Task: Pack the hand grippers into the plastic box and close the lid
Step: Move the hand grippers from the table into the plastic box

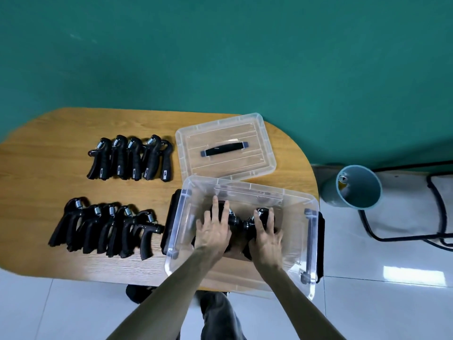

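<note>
Both hands are down inside the clear plastic box [311, 231], which stands at about 4 o'clock on the wooden surface [49, 153]. The left hand [214, 230] lies flat with its fingers [215, 207] stretched out over a black hand gripper, pressing on it and not closed around it. The right hand [266, 235] rests in the same way, fingers spread, on the grippers in the box [241, 223]; these lie on the box floor, partly hidden under the palms, so I cannot count them.

Most of the work remains. One row of hand grippers [131, 158] waits at 10 o'clock, and a second row [105, 228] at 8 o'clock, just beside the box. The lid [225, 146] lies on the surface at 1 o'clock, touching or nearly touching the far rim of the box; its dark handle is visible through the clear plastic.

I judge these grippers to be stiff and rather heavy for their size, with a steel spring at the top and ribbed handles that should not slip. The best hold is around the two handles together, not at the spring. The box walls look thin and smooth, so it may slide if pushed.
</note>
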